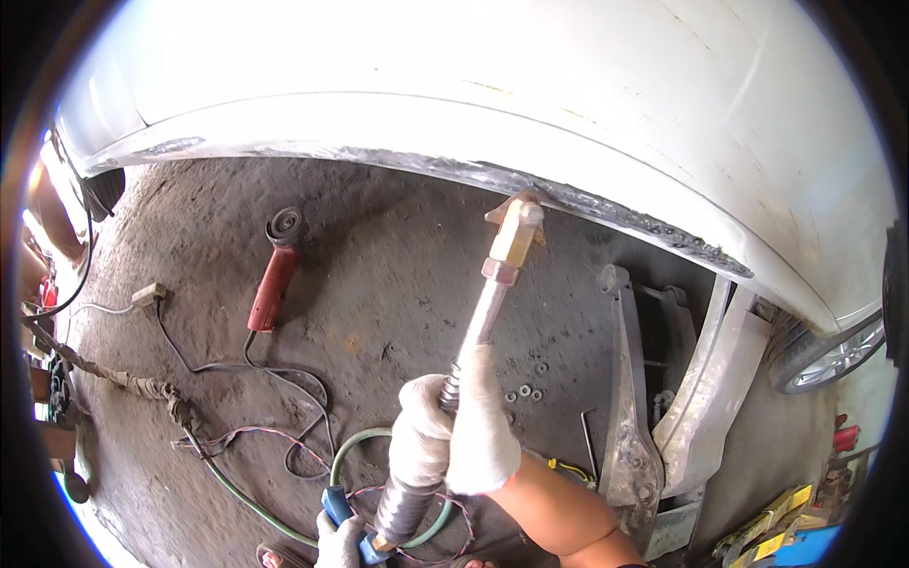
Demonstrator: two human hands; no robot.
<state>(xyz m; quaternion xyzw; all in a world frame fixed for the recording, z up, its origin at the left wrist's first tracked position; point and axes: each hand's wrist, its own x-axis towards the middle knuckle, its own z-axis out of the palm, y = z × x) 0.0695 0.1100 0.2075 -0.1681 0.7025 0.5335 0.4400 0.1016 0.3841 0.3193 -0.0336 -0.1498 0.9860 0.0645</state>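
Note:
A dent puller (487, 303), with a brass-coloured head on a metal rod and a blue handle, reaches up toward the scraped lower sill (454, 170) of a white car. Its pronged tip meets the sill's edge, though I cannot tell whether it presses on the metal. My left hand (339, 545), in a white glove, is closed on the blue handle at the bottom of the view. My right hand (481, 426), also gloved, is wrapped around the middle of the shaft, above the ribbed grey cylinder (405, 509). Its grip partly hides the rod.
A red angle grinder (275, 284) lies on the concrete floor at left, its cord running to a connector (149, 295). A green cable (248, 500) curves around the tool. Right stands a metal jack-like frame (632, 407), near several washers (525, 391) and a wheel (833, 360).

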